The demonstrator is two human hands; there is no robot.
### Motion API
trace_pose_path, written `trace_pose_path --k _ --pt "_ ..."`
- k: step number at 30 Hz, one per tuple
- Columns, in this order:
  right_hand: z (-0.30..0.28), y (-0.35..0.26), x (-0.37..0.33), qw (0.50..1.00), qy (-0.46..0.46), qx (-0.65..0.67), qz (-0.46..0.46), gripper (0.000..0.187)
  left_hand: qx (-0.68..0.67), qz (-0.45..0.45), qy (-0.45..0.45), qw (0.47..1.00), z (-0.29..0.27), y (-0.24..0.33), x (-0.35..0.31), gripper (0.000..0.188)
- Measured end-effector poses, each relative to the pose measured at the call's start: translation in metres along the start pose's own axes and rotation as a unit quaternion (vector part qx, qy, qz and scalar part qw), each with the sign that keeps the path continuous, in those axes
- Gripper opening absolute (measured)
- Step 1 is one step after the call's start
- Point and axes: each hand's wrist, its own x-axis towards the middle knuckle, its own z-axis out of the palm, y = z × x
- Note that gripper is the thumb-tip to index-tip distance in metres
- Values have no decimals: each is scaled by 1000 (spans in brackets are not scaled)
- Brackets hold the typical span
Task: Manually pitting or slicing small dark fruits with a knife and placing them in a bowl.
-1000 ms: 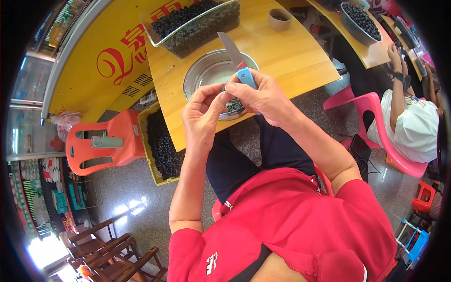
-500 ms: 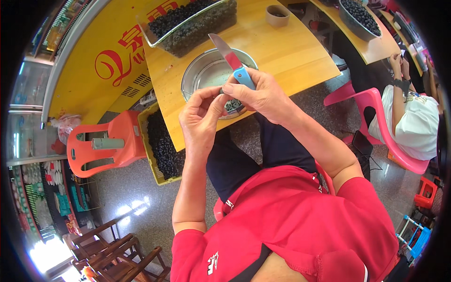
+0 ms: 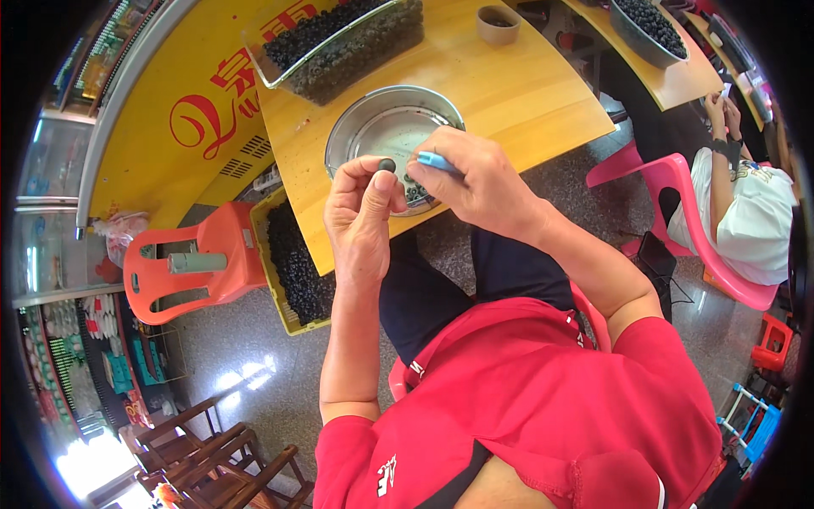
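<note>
Between thumb and forefinger, my left hand [image 3: 360, 220] pinches a small dark round piece [image 3: 387, 165], perhaps a nut or fruit. My right hand [image 3: 487, 182] is closed around the blue handle of a knife [image 3: 437, 161], just right of that piece and apart from it. The knife's blade does not show now. Both hands are over the near side of a round metal basin [image 3: 341, 127] at the table's front edge. A few small greenish pieces [image 3: 415, 191] lie in the basin, partly covered by my hands.
A clear bin [image 3: 314, 59] full of dark round pieces stands farther back on the wooden table [image 3: 526, 93], with a tan cup-like container [image 3: 498, 36] to its right. A yellow crate [image 3: 307, 328] of similar pieces and an orange chair [image 3: 191, 288] are at left. At right, another person sits on a pink chair [image 3: 653, 170].
My hands have drawn apart. The knife has turned, so its upright blade no longer shows, and the dark piece is now visible at my left fingertips.
</note>
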Motion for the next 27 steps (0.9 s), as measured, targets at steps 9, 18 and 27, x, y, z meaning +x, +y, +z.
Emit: trace_pose_path --k 9,18,27 --pt "-1 0 -5 994 -13 -108 -32 17 -15 20 -12 1000 3 -3 1 21" --pt "1 0 -6 992 -3 -126 -25 19 -49 20 -1 999 6 -5 1 19" --pt "3 21 -10 988 16 -145 54 14 -81 78 -75 991 5 10 -8 17"
